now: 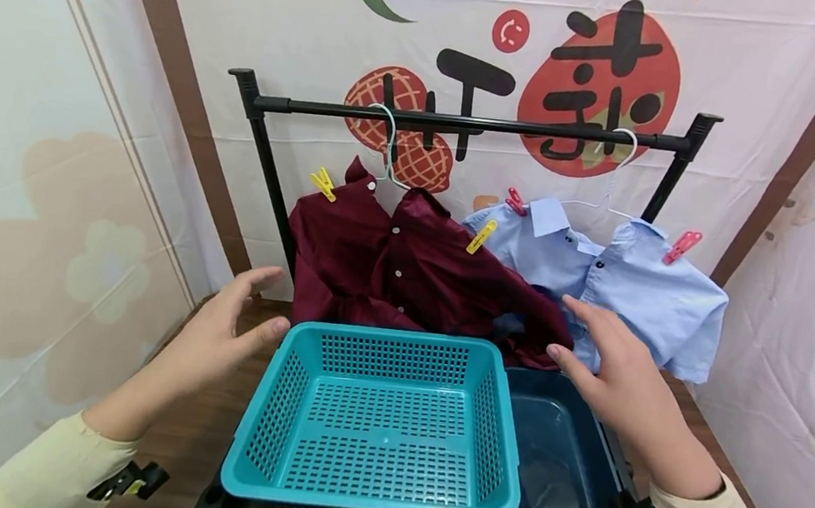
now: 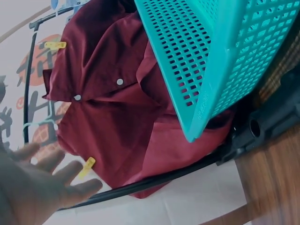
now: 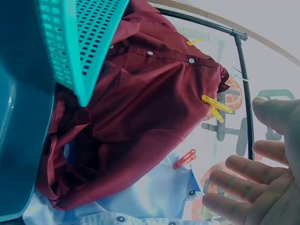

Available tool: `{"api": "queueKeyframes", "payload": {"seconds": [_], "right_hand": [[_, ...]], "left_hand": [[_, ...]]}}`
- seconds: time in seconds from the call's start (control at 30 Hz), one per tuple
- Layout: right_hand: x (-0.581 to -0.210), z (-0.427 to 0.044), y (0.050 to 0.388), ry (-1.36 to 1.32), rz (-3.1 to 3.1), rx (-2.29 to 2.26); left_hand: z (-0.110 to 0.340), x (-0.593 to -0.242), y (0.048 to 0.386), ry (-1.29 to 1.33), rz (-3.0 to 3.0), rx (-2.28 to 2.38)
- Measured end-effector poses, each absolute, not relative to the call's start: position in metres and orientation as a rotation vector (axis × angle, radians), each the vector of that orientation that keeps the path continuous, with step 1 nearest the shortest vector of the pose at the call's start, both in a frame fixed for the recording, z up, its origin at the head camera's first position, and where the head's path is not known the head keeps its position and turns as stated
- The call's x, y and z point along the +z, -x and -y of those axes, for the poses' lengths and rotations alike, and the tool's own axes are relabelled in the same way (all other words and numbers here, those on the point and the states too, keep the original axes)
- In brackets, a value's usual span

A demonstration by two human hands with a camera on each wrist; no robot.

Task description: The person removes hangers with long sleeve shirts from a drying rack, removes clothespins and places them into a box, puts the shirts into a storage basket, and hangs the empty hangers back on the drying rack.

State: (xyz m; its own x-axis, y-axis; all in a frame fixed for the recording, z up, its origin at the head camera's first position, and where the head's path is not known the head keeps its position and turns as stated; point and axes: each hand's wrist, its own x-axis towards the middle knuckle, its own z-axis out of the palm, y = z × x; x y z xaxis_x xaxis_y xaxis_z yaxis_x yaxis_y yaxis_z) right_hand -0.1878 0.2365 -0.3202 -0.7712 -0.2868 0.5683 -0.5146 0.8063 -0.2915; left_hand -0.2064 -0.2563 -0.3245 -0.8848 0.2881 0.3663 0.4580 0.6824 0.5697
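Teal basket between left grip and right grip, both loosely spread, empty

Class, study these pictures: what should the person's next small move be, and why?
Probably lower the left hand and right hand: both look empty, the maroon shirt and blue shirt hang from the rail, each with two clothespins, and the teal basket holds nothing.
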Motion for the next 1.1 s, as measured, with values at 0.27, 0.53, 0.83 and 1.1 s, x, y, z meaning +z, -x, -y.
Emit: {"api": "queueKeyframes", "payload": {"seconds": [0.27,0.53,0.83,1.1], "right_hand": [[-0.305,-0.230,0.196,-0.520,2.485,0.666],[-0.296,-0.225,0.205,-0.474,2.499,0.702],[-0.286,-0.215,0.216,-0.490,2.476,0.694],[-0.278,-0.206,0.224,-0.461,2.515,0.701]], "left_hand": [[0.261,-0.314,0.243,0.384,2.459,-1.234],[0.270,-0.307,0.278,0.187,2.397,-1.396],[0.271,-0.300,0.308,0.073,2.306,-1.442],[0.267,-0.286,0.331,0.041,2.237,-1.474]]}}
